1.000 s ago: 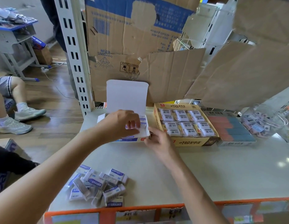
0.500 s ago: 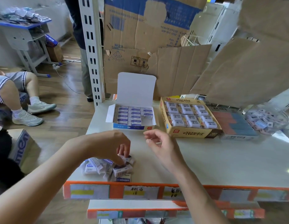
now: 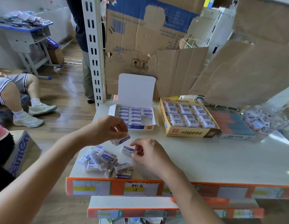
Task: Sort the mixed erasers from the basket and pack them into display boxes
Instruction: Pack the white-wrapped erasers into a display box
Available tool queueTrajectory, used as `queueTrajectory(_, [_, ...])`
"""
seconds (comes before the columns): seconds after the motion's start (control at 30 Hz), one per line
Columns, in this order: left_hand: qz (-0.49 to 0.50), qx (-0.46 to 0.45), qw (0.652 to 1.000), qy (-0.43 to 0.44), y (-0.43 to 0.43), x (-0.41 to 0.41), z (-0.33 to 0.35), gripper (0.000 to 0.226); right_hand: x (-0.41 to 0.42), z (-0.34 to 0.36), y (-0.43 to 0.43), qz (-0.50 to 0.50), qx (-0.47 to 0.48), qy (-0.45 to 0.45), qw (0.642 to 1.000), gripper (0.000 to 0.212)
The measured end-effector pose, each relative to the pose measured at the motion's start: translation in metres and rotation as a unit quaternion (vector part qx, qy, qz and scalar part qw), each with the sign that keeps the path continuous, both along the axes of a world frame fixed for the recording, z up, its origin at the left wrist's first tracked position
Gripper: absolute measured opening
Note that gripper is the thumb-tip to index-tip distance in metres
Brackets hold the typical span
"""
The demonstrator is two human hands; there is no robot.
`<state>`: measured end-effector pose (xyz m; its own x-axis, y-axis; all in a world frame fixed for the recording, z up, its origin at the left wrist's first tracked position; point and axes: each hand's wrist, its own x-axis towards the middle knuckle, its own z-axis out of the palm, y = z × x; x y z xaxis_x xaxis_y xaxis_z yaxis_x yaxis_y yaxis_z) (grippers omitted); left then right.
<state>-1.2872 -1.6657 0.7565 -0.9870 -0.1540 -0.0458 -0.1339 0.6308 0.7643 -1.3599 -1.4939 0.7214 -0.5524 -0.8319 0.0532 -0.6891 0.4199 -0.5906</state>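
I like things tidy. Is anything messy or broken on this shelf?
Yes. The loose erasers lie in a jumbled heap near the front of the shelf, and the cardboard behind it is torn and ragged.

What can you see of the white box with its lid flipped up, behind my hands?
The white box looks like thin card, with a blue band along its front wall. Its lid stands upright at the back, with the side flaps splayed. Rows of blue-and-white erasers fill it, except the near right corner. It sits on the shelf top, left of the yellow box.
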Motion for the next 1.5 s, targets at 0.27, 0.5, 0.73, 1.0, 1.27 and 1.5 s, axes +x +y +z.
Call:
queueTrajectory(0.27, [0.131, 0.199, 0.970, 0.037, 0.012, -0.011, -0.007, 0.020, -0.011, 0.010, 0.000, -0.152, -0.219, -0.267, 0.926, 0.023])
queueTrajectory(0.5, [0.150, 0.331, 0.928, 0.079, 0.027, -0.028, -0.002, 0.010, -0.016, 0.011, -0.014, -0.142, -0.268, -0.282, 0.910, 0.036])
queueTrajectory(0.73, [0.147, 0.283, 0.945, 0.075, 0.027, -0.041, -0.004, 0.014, -0.030, 0.014, -0.015, -0.140, -0.272, -0.296, 0.905, 0.025])
queueTrajectory(1.0, [0.104, 0.194, 0.973, 0.070, 0.020, -0.055, 0.000, 0.014, -0.051, 0.025, -0.014, -0.151, -0.292, -0.434, 0.839, 0.012])
queueTrajectory(1.27, [0.039, -0.165, 0.968, 0.185, 0.025, -0.066, -0.001, 0.024, -0.062, 0.021, -0.021, -0.209, -0.326, -0.453, 0.803, 0.005])
queueTrajectory(1.5, [0.040, -0.221, 0.962, 0.154, 0.020, -0.080, -0.004, 0.014, -0.065, 0.016, -0.018, -0.229, -0.319, -0.419, 0.819, 0.007])
